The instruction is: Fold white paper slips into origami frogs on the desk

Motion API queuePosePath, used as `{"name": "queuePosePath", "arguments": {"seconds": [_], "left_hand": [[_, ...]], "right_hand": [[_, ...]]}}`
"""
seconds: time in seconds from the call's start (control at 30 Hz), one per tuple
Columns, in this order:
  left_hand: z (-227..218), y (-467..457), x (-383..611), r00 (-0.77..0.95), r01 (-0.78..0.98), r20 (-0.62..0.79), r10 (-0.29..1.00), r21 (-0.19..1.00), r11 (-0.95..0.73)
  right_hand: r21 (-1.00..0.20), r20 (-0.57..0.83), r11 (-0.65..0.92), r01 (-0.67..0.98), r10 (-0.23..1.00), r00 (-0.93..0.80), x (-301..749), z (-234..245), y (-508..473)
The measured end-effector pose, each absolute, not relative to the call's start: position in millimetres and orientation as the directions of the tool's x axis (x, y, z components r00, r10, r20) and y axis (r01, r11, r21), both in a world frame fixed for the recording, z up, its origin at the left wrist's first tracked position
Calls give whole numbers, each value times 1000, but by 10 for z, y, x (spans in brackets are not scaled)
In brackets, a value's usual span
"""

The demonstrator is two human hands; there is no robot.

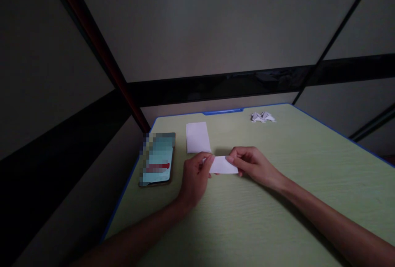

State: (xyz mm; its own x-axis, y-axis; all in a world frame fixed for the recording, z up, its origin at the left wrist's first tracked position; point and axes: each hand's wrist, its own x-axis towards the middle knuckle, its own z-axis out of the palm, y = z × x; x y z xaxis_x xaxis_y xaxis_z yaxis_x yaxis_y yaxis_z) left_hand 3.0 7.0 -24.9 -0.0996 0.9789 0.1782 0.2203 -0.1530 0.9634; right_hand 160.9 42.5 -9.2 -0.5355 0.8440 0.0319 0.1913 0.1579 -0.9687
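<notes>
A small white piece of paper (222, 165) is held level between both hands, over the front middle of the table. My left hand (196, 176) pinches its left end, thumb on top. At the other end, my right hand (249, 162) grips the upper right corner between thumb and fingers. Some fingertips are hidden behind the sheet. Just beyond my left hand lies a stack of white paper (197, 136). Two folded white paper figures (262, 117) sit side by side near the far right edge.
A smartphone (159, 160) with a lit, partly blurred screen lies at the left edge of the light green table (293, 213). The table has a blue rim and a blue strip (224, 111) at its far edge. Behind it rise panelled doors (200, 24).
</notes>
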Motion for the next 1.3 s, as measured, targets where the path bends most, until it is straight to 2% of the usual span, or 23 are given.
{"name": "queuePosePath", "arguments": {"seconds": [0.17,0.33,0.57,0.8,0.9,0.97,1.03,1.1,1.2,1.3], "left_hand": [[-188,176,170,51,307,196,979,930,-202],[-200,193,310,178,266,214,960,929,-257],[-258,170,242,315,263,111,943,944,-199],[-299,206,174,263,284,18,965,954,-95],[-305,244,125,139,250,3,990,967,-38],[-294,269,99,53,184,79,995,979,-87],[-279,275,91,34,141,175,984,974,-178],[-268,256,102,38,189,308,951,932,-309],[-267,198,135,181,314,527,830,769,-557],[-272,151,165,324,335,537,779,705,-625]], "right_hand": [[-931,51,245,270,822,-567,1736,8,467],[-835,54,359,416,808,-587,1822,102,448],[-893,9,228,389,872,-490,2008,37,443],[-933,0,148,328,911,-411,2076,-50,481],[-951,59,131,280,966,-252,2127,-71,534],[-972,116,136,193,987,-109,2148,-86,557],[-984,60,83,160,988,-142,2125,-100,550],[-991,-18,9,130,979,-202,2059,-113,512],[-994,-99,-86,61,955,-281,1942,-135,435],[-990,-141,-142,21,932,-334,1875,-165,383]]}}
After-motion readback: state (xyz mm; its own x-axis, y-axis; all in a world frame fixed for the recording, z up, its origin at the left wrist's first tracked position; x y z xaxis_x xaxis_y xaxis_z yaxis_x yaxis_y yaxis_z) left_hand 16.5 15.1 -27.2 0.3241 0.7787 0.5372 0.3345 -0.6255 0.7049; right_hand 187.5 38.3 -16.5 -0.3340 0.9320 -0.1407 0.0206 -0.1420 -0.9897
